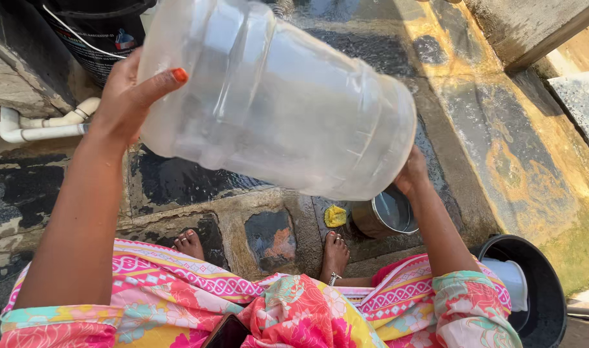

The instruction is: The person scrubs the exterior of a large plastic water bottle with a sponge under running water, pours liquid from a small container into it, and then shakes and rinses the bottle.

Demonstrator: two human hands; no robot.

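Clear plastic forms the large ribbed jar [275, 96], which is held in the air between both hands, above the wet stone floor [178, 180]. Its long axis runs from the left hand [124, 96] down and across to the right hand [412, 173], so the jar lies tilted, nearly on its side.

The left hand grips the upper end. Its thumb [162, 80], nail painted orange, presses flat on the near wall; the remaining fingers wrap behind the jar and are hidden. The right hand supports the flat lower end from beneath. Its fingers lie behind that end, and their spread cannot be determined.

Relative to the fingers, the jar body lies right of the left thumb and up-left of the right hand. Both hands are in contact; neither is nearer.

Below the right hand, a steel pot [385, 216] stands on the floor with a yellow scrub pad [335, 216] just beside it. A black tub [539, 283] holding a white container [510, 277] sits further right. A white pipe [43, 125] runs left of the left hand.
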